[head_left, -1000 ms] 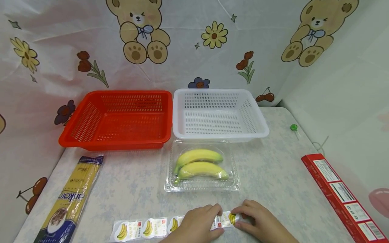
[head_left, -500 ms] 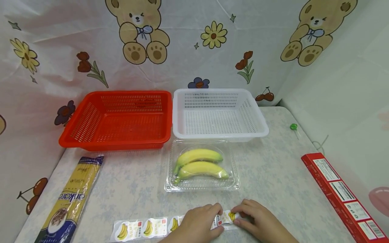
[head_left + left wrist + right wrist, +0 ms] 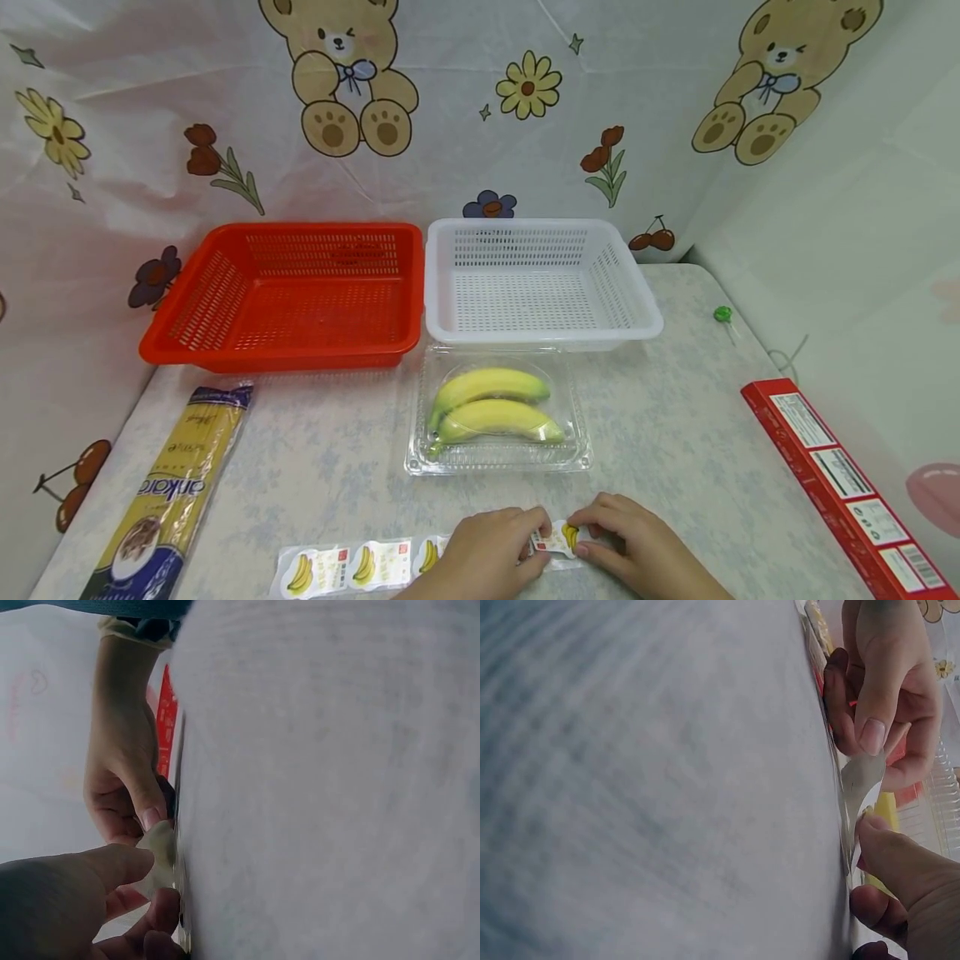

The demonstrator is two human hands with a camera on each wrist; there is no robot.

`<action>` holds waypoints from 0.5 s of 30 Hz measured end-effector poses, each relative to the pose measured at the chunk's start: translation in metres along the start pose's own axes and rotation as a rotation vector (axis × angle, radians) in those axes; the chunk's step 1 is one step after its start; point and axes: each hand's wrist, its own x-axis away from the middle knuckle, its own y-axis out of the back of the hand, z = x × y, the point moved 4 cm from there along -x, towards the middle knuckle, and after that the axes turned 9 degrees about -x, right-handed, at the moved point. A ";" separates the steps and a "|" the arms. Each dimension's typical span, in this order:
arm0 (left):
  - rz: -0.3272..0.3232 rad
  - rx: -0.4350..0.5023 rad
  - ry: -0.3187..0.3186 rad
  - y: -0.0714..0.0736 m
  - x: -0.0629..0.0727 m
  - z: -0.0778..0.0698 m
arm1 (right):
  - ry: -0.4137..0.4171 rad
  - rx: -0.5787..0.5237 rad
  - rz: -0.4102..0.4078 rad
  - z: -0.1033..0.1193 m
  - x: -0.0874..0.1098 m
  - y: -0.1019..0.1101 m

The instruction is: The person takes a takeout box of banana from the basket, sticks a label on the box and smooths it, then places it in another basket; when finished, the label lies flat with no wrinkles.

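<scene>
A white banana sticker (image 3: pixel 555 540) is stretched between the two hands, lifted off its backing strip. My right hand (image 3: pixel 633 537) pinches its right end between thumb and fingers. My left hand (image 3: pixel 491 550) pinches its left end; in the right wrist view the left thumb lies on the sticker's pale underside (image 3: pixel 861 774). Beneath the hands runs the strip of banana labels (image 3: pixel 352 568), with several printed labels to the left and part of it hidden by the left hand. Beyond the hands, a clear plastic clamshell box (image 3: pixel 498 465) holds two bananas (image 3: pixel 498 419).
A red basket (image 3: pixel 281 362) and a white basket (image 3: pixel 547 336) stand along the back. On the left lies a pack of spaghetti (image 3: pixel 172 483). A long red box (image 3: pixel 843 483) lies at the right edge, with a small green-topped item (image 3: pixel 723 314) behind it.
The sticker's right end has come up from the backing, then its left part too, and it now sits between both hands. The left fingers have moved onto it. The box and baskets stay put.
</scene>
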 end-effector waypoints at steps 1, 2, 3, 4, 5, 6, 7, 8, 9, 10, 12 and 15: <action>-0.010 0.007 -0.003 0.001 0.000 0.000 | -0.001 0.001 0.001 0.000 0.000 0.000; -0.018 0.016 -0.004 0.002 0.001 0.000 | -0.003 0.001 0.002 0.000 0.000 0.000; -0.024 0.032 -0.002 0.002 0.001 0.001 | -0.005 0.001 0.004 0.000 0.000 0.000; -0.028 0.048 0.003 0.003 0.001 0.001 | -0.009 -0.001 0.007 0.000 -0.001 0.000; -0.030 0.065 0.009 0.003 0.001 0.001 | -0.013 -0.001 0.010 -0.001 -0.001 0.000; -0.031 0.087 0.017 0.004 0.001 0.002 | -0.018 0.001 0.012 -0.001 -0.001 0.000; -0.030 0.117 0.027 0.004 0.001 0.002 | -0.026 0.000 0.017 -0.001 -0.001 0.000; -0.029 0.143 0.036 0.005 0.000 0.002 | -0.033 0.000 0.021 -0.001 -0.001 0.000; -0.033 0.163 0.043 0.006 0.000 0.002 | -0.040 0.002 0.026 -0.002 -0.001 0.000; -0.036 0.180 0.048 0.006 -0.001 0.002 | -0.045 0.003 0.029 -0.002 -0.001 0.000; -0.049 0.206 0.052 0.008 -0.002 0.002 | -0.045 0.004 0.029 -0.002 -0.001 0.000; -0.094 0.176 0.025 0.011 -0.001 0.000 | -0.016 -0.008 -0.001 -0.001 0.000 0.000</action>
